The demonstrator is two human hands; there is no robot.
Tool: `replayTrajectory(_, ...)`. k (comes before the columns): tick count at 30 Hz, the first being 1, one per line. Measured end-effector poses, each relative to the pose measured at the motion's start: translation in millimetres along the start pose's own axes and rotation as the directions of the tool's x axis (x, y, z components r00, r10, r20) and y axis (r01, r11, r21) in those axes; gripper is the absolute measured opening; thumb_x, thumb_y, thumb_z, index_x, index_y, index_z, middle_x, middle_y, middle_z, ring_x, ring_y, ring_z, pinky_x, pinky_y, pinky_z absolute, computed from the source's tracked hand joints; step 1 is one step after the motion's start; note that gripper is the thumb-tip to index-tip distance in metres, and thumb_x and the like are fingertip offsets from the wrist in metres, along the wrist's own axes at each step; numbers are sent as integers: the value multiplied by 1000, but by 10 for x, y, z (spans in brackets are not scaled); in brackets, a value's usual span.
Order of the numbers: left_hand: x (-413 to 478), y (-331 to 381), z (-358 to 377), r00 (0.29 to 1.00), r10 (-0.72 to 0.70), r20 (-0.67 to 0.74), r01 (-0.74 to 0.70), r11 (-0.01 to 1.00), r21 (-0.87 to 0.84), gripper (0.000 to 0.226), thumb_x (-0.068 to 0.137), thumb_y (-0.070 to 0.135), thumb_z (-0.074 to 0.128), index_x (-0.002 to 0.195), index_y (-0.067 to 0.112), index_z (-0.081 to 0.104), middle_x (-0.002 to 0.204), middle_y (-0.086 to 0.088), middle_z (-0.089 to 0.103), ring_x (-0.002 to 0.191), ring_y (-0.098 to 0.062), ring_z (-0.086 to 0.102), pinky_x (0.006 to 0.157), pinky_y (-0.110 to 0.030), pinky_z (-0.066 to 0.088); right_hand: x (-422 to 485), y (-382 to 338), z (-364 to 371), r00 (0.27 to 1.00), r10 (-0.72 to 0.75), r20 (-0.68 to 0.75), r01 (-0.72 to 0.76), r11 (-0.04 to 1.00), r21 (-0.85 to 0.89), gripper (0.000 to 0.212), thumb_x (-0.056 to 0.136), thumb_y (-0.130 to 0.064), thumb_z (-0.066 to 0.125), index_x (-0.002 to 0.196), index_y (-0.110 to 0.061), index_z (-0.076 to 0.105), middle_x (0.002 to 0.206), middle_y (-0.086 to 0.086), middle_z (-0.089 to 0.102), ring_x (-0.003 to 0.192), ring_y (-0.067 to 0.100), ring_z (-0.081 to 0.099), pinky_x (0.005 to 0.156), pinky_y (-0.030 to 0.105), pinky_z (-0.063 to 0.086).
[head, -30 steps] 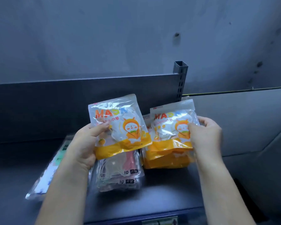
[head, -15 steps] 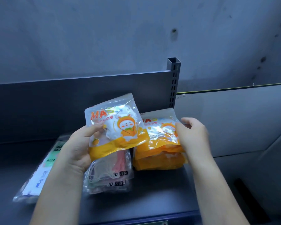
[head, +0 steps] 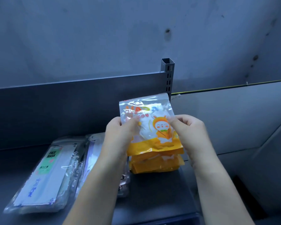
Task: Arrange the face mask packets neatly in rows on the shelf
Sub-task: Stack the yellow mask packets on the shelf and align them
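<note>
Your left hand point(head: 120, 133) and right hand point(head: 188, 132) both pinch the orange packet point(head: 151, 127) by its sides, held just above the orange stack point(head: 156, 164) on the shelf point(head: 152, 200). Glare blurs its lettering, and your left forearm hides most of the pink packets point(head: 124, 179) beside the "FACE MASK" packet point(head: 44, 176).

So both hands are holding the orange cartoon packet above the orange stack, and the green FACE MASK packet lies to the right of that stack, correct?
Not quite. In the head view the FACE MASK packet lies to the left of the orange stack. The left hand and right hand do hold the orange cartoon packet above it.
</note>
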State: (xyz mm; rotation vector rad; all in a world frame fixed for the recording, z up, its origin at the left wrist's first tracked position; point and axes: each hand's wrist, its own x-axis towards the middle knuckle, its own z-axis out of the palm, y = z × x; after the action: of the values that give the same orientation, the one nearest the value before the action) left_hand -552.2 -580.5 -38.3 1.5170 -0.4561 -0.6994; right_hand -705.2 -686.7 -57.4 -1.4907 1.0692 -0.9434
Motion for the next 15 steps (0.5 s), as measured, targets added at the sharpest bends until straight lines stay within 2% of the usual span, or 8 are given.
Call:
replayTrajectory(1,21,-56,36,999,31,-17,-30,999,43,21,91,34,76,95,14,72,86,-4,82,74,-16,79,58,-31,62,6,14,-12,1000,4,-3,-4,1000,11,19,92,-39,76,92,-20,79,79,-10,79,75,1,74,59,21,53)
replayTrajectory(3,64,-136,81,994,80,-81,-64,982,177,34,79,54,73,89,22,71,95,-2,79,104,-28,73,82,-48,64,20,62,-36,1000,-1,-18,1,1000,5,15,91,-35,77,97,-22,79,86,-9,80,82,7,77,64,26,57)
replayTrajectory(5,95,-196,85,986,120,-114,-80,950,303,39,74,60,69,83,23,65,95,0,72,114,-34,61,90,-57,58,34,108,-50,999,0,-33,-1,999,-32,13,91,-32,76,101,-23,77,92,-12,78,87,1,74,72,28,58)
replayTrajectory(7,66,-193,105,983,125,-134,-60,910,410,43,74,62,65,91,23,61,104,2,65,118,-29,50,94,-54,55,14,103,-45,1000,15,4,-15,998,-66,16,92,-29,75,107,-27,72,100,-21,71,88,-11,68,71,20,55)
replayTrajectory(9,84,-236,112,988,98,-121,-35,898,439,53,72,66,67,106,27,58,115,4,63,122,-26,50,98,-52,54,15,138,-18,999,32,18,-31,998,-58,35,89,-33,73,123,-28,71,116,-18,71,103,-1,71,81,33,63)
replayTrajectory(11,127,-274,91,995,48,-91,-10,923,384,58,66,70,70,108,34,53,117,6,65,119,-25,61,96,-51,58,-8,127,12,999,31,11,-30,997,-71,45,91,-33,71,135,-28,67,131,-10,69,115,16,70,91,45,63)
replayTrajectory(13,139,-292,67,997,37,-67,-14,949,314,58,70,66,77,111,33,53,115,7,68,110,-19,69,89,-47,63,-37,85,29,1000,-1,9,2,993,-119,46,93,-35,69,138,-29,65,136,-10,66,120,18,67,98,48,60)
replayTrajectory(15,117,-263,51,996,79,-48,-60,950,307,53,82,55,80,117,26,53,115,9,67,102,-8,69,84,-38,63,-70,32,30,998,-57,15,59,979,-194,45,96,-36,66,141,-27,63,139,-9,64,128,16,61,106,44,54)
